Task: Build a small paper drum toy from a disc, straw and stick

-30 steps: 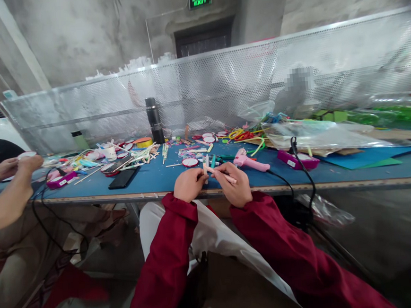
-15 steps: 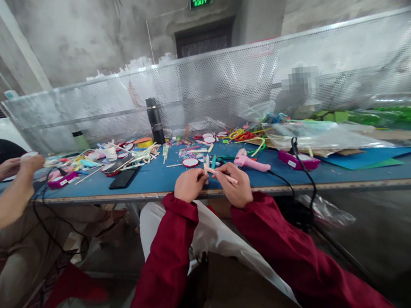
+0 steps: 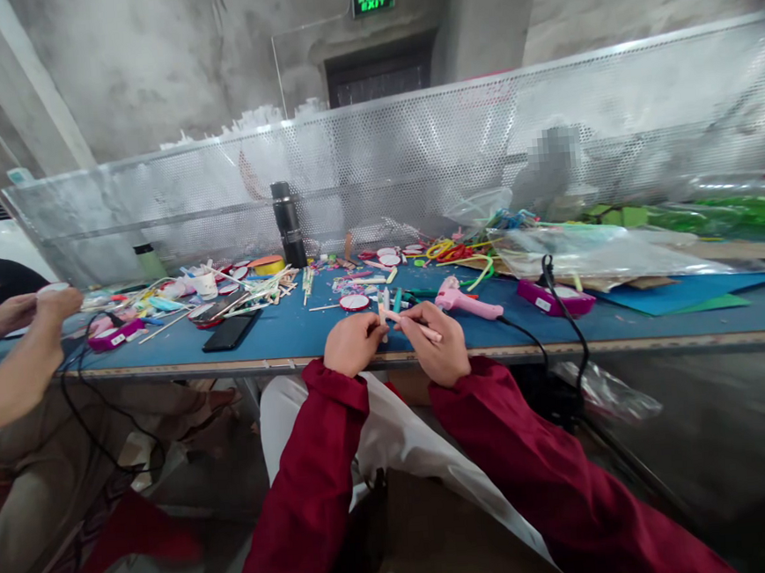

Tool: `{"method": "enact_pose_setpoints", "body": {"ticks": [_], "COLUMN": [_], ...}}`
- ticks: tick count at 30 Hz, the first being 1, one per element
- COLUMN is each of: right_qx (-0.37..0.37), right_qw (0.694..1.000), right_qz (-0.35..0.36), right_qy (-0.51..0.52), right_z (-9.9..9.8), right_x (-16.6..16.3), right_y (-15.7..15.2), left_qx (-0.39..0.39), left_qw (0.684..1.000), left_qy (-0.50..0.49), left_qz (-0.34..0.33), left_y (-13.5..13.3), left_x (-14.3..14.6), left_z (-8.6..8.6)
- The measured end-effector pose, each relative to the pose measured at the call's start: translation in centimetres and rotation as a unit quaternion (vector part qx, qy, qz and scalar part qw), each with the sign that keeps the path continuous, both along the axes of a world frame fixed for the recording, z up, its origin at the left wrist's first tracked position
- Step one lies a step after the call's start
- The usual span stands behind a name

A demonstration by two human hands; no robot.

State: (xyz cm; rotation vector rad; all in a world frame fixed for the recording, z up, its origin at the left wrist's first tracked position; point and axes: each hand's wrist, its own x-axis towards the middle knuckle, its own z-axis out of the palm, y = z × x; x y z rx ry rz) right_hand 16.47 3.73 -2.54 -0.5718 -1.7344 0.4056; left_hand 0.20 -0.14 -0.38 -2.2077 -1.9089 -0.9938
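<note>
My left hand (image 3: 349, 343) and my right hand (image 3: 438, 342) meet at the near edge of the blue table (image 3: 307, 332), both in dark red sleeves. My left hand is closed, pinching small upright craft sticks (image 3: 382, 307). In my right hand's closed fingers lies a pale pink stick (image 3: 418, 329), slanting down to the right, its upper tip touching the upright ones. A pink glue gun (image 3: 461, 300) lies on the table just beyond my right hand.
Behind my hands lie a black phone (image 3: 229, 331), a red-rimmed disc (image 3: 354, 302), scattered sticks, a black flask (image 3: 288, 224) and plastic bags (image 3: 578, 249). A magenta glue gun (image 3: 556, 298) trails a black cable. Another person's arms (image 3: 13, 351) work at the left. A perforated metal screen backs the table.
</note>
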Motion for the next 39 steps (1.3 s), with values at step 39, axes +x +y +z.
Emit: {"method": "enact_pose_setpoints", "body": {"ticks": [39], "right_qx": [-0.003], "right_qw": [1.0], "right_qz": [0.011], "right_qy": [0.01], "right_z": [-0.02], "right_x": [-0.02], "right_y": [0.09], "left_qx": [0.011], "left_qw": [1.0], "left_qy": [0.005], "left_qz": [-0.004], "left_y": [0.17], "left_x": [-0.12], "left_z": [-0.16]}}
